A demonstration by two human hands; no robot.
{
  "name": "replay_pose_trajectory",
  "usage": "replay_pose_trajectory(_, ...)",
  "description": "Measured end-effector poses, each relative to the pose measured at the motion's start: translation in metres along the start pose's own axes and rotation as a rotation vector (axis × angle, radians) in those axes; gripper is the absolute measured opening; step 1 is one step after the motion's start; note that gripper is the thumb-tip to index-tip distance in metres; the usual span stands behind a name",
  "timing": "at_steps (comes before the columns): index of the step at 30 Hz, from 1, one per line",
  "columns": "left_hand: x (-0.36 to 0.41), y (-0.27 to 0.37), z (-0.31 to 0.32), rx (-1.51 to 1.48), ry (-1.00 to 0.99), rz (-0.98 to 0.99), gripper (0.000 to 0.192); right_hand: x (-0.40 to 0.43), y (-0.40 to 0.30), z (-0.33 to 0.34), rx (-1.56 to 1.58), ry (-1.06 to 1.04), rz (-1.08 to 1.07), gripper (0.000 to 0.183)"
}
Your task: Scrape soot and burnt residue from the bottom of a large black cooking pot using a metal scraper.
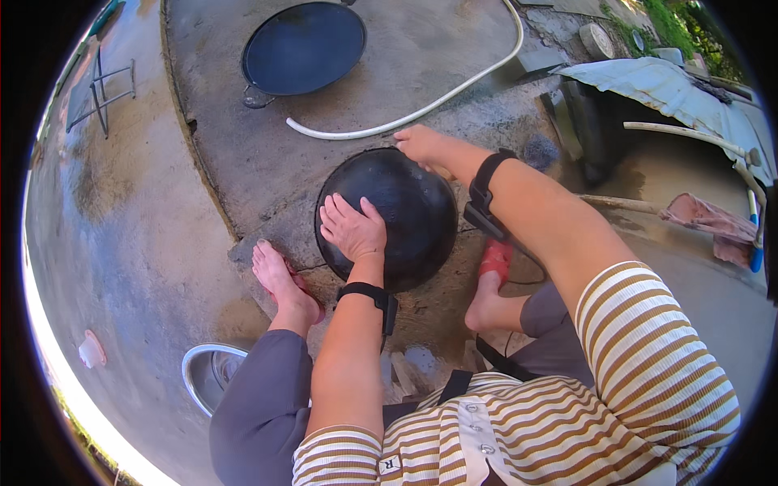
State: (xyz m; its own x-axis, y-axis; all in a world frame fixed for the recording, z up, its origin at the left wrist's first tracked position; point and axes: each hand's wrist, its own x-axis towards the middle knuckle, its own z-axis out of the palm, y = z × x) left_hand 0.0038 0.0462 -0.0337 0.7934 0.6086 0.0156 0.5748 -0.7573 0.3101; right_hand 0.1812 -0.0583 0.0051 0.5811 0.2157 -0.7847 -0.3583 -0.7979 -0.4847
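Note:
Between my feet on the wet concrete is a round black wok [413,225], which looks turned bottom up. My left hand [354,228] lies flat on its left side, with the thumb apart from the fingers. Across at the far right rim is my right hand [422,146], its fingers curled. A small light brown edge shows under that hand, but I cannot tell what it is or whether it is held. Beyond the wok, a white hose [389,130] curves over the ground, its end near the rim.
A large dark pan [304,48] full of liquid or very smooth inside sits farther off. To the left stands a metal frame [103,88]. A metal basin [213,370] is beside my left leg. At right are a corrugated sheet [656,82] and a cloth [699,212] by a pole.

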Motion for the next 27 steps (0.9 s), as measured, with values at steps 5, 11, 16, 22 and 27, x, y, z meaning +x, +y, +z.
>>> replay_pose_trajectory(5,0.006,0.009,-0.003,0.008,0.080,0.064,0.050,0.008,0.115,-0.063,-0.392,0.034,-0.297,0.042)
replay_pose_trajectory(11,0.004,0.003,0.002,0.028,0.030,0.074,0.050,-0.057,0.134,-0.057,-0.146,-0.196,-0.204,0.044)
replay_pose_trajectory(16,0.003,0.005,-0.001,0.027,-0.006,0.053,0.050,-0.047,0.131,-0.027,-0.152,-0.161,-0.360,0.044)
replay_pose_trajectory(22,0.003,0.008,-0.002,0.040,-0.020,0.074,0.051,-0.045,0.071,-0.041,0.210,-0.215,0.175,0.035)
replay_pose_trajectory(27,0.003,0.007,-0.001,0.030,-0.039,0.036,0.052,-0.049,0.063,-0.045,-0.028,-0.326,0.153,0.037)
